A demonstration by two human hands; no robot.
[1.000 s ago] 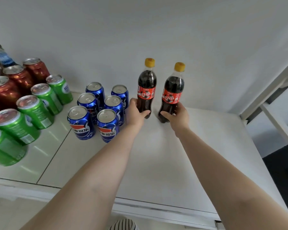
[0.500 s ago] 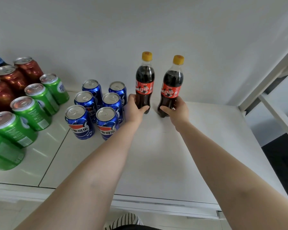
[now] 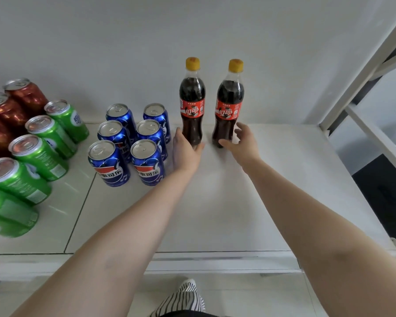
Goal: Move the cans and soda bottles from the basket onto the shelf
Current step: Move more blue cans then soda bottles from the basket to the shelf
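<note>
Two cola bottles with yellow caps and red labels stand upright side by side at the back of the white shelf (image 3: 238, 202). My left hand (image 3: 184, 152) is at the base of the left bottle (image 3: 192, 104), fingers spread, thumb just touching its foot. My right hand (image 3: 240, 143) is open beside the base of the right bottle (image 3: 230, 104), its fingers off the plastic. The basket is out of view.
Several blue cans (image 3: 146, 165) stand in two rows just left of my left hand. Green cans (image 3: 39, 156) and red cans (image 3: 7, 110) fill the shelf's left end. A white frame post (image 3: 361, 72) rises at the right; bare shelf lies right of the bottles.
Both hands gripped the bottles' lower parts before; now the fingers have opened and drawn back slightly. The bottles stay standing in the same spot.
</note>
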